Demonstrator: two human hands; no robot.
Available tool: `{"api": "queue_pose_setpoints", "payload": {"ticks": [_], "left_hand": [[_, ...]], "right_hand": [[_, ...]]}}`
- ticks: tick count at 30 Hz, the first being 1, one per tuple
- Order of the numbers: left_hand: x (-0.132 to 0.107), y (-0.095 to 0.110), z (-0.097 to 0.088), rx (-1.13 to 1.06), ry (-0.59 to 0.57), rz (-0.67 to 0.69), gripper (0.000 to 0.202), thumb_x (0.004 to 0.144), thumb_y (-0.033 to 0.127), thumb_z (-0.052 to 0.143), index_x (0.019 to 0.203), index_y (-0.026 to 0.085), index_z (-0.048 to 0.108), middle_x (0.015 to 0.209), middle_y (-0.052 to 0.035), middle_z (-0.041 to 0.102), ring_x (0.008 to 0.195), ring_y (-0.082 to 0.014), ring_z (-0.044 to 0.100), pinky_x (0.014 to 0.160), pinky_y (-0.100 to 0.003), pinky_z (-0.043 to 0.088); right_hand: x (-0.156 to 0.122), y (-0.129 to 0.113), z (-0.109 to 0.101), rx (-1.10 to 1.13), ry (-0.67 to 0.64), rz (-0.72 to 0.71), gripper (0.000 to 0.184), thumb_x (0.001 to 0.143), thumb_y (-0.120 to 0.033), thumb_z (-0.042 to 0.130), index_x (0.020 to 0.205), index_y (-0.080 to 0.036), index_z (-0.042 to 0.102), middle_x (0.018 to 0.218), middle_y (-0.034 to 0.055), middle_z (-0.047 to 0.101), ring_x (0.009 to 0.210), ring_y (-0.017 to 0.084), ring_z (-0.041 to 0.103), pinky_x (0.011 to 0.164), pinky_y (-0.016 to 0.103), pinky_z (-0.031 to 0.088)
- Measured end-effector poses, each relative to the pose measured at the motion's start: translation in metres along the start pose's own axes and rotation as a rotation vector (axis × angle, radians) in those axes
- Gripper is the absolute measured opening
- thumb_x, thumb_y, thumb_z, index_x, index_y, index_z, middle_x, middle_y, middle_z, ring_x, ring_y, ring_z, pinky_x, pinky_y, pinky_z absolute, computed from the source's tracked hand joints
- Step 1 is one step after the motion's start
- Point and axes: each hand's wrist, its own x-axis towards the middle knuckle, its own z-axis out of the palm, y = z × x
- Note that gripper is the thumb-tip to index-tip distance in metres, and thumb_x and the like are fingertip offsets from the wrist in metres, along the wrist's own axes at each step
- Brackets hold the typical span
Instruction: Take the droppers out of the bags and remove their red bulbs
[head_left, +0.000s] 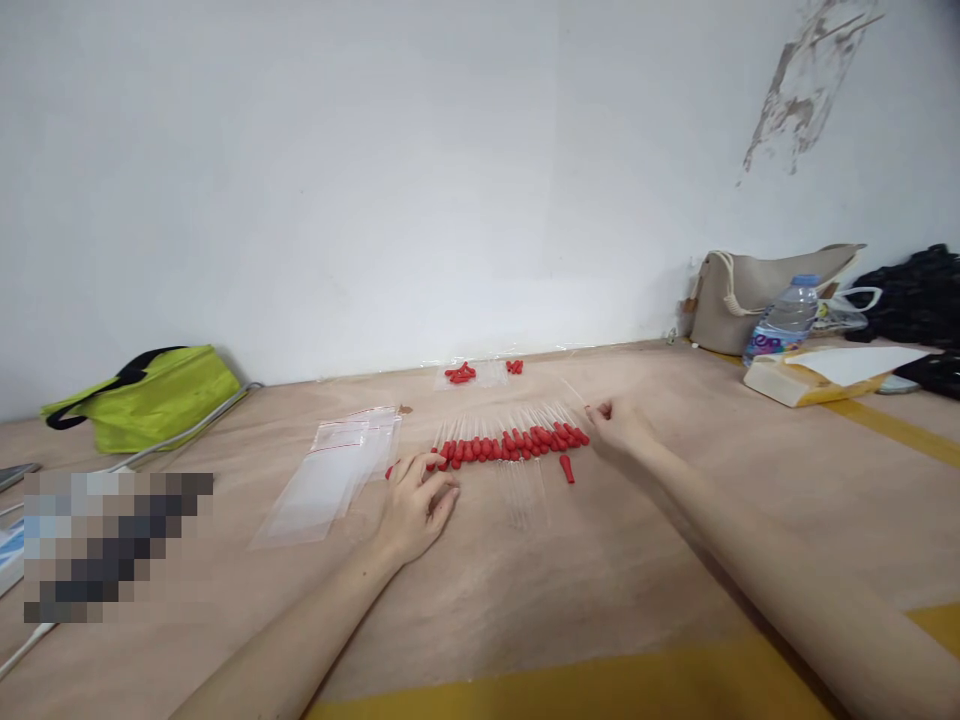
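Several glass droppers with red rubber bulbs point(517, 441) lie side by side in a row on the table, their thin clear tubes pointing at the wall. At the row's left end rests my left hand point(420, 500), fingers loosely spread and touching the bulbs there. My right hand point(619, 424) is closed in a pinch just past the right end. From its fingertips a dropper point(574, 390) reaches up and left; its bulb is mostly hidden. A loose red bulb point(567, 469) lies nearer to me, beside several bare glass tubes point(523, 495).
Clear zip bags point(330, 480) lie left of the row. More red bulbs point(460, 373) sit on clear plastic by the wall. A green pouch point(161, 400) and a cable stand at left; a water bottle point(784, 318), a beige bag point(739, 300) and a tissue pack point(817, 378) at right.
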Motion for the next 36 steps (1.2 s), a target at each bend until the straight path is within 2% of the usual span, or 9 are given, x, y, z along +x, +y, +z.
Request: {"api": "queue_pose_setpoints", "payload": {"ticks": [2,4,6,8,11,14,20,30,36], "left_hand": [[0.0,0.001,0.0,-0.007,-0.005,-0.001,0.017,0.08,0.022,0.051,0.095,0.02,0.059,0.102,-0.0077,0.054,0.099,-0.0225,0.047,0.085,-0.041,0.041],[0.0,0.003,0.0,-0.014,0.015,-0.013,0.028,0.081,0.024,0.05,0.109,0.02,0.052,0.108,-0.0091,0.051,0.103,-0.023,0.046,0.086,-0.041,0.04],[0.0,0.006,-0.001,-0.012,0.057,-0.017,0.039,0.082,0.025,0.05,0.12,0.02,0.043,0.121,-0.0122,0.043,0.109,-0.0241,0.043,0.087,-0.041,0.04],[0.0,0.01,-0.003,0.0,0.073,0.01,0.044,0.084,0.024,0.046,0.127,0.02,0.038,0.13,-0.0138,0.035,0.114,-0.0248,0.039,0.089,-0.04,0.038],[0.002,0.018,-0.004,0.004,-0.003,0.099,0.033,0.087,0.021,0.042,0.12,0.023,0.048,0.12,-0.0088,0.049,0.11,-0.0229,0.042,0.089,-0.039,0.035],[0.003,0.028,0.0,-0.017,-0.077,0.162,0.021,0.087,0.025,0.046,0.103,0.023,0.059,0.093,-0.0034,0.062,0.09,-0.019,0.05,0.08,-0.037,0.035],[0.001,0.038,0.009,-0.037,-0.093,0.185,0.019,0.087,0.024,0.045,0.085,0.018,0.063,0.07,-0.0029,0.06,0.068,-0.015,0.048,0.067,-0.032,0.032],[-0.003,0.035,0.01,-0.101,-0.108,0.162,0.022,0.088,0.022,0.042,0.077,0.016,0.06,0.065,-0.0024,0.055,0.064,-0.0135,0.045,0.064,-0.03,0.03],[-0.003,0.036,0.011,-0.094,-0.108,0.144,0.022,0.087,0.022,0.043,0.076,0.016,0.06,0.065,-0.0027,0.054,0.064,-0.0138,0.046,0.063,-0.029,0.032]], "right_hand": [[-0.016,-0.008,-0.001,0.085,0.1,-0.185,0.023,0.082,-0.038,0.045,0.084,-0.018,0.057,0.081,0.0053,0.064,0.071,0.015,0.056,0.06,0.025,0.036],[-0.037,-0.017,0.002,0.133,0.166,-0.524,0.018,0.083,-0.034,0.047,0.083,-0.019,0.057,0.083,0.0033,0.064,0.076,0.014,0.055,0.068,0.026,0.036],[-0.059,-0.023,0.008,0.065,0.22,-0.781,0.015,0.082,-0.032,0.05,0.078,-0.02,0.058,0.079,0.0022,0.063,0.078,0.015,0.053,0.075,0.029,0.032],[-0.078,-0.028,0.016,0.015,0.254,-0.951,0.014,0.084,-0.028,0.049,0.077,-0.019,0.058,0.076,0.0023,0.063,0.076,0.015,0.051,0.075,0.03,0.029],[-0.095,-0.031,0.029,-0.003,0.286,-1.095,0.016,0.085,-0.024,0.048,0.073,-0.018,0.057,0.069,0.0014,0.061,0.072,0.014,0.048,0.074,0.031,0.026],[-0.102,-0.033,0.038,-0.004,0.291,-1.177,0.016,0.085,-0.023,0.047,0.072,-0.018,0.056,0.067,0.0005,0.06,0.071,0.013,0.046,0.073,0.031,0.026],[-0.105,-0.034,0.045,-0.042,0.342,-1.224,0.012,0.085,-0.023,0.048,0.087,-0.019,0.059,0.071,0.0014,0.06,0.072,0.014,0.046,0.076,0.032,0.026],[-0.105,-0.033,0.045,-0.076,0.341,-1.232,0.015,0.084,-0.022,0.049,0.072,-0.019,0.058,0.062,-0.0009,0.052,0.067,0.013,0.041,0.077,0.034,0.025],[-0.105,-0.034,0.044,-0.056,0.333,-1.248,0.015,0.083,-0.016,0.045,0.074,-0.019,0.057,0.064,-0.001,0.054,0.068,0.013,0.042,0.078,0.034,0.025]]}}
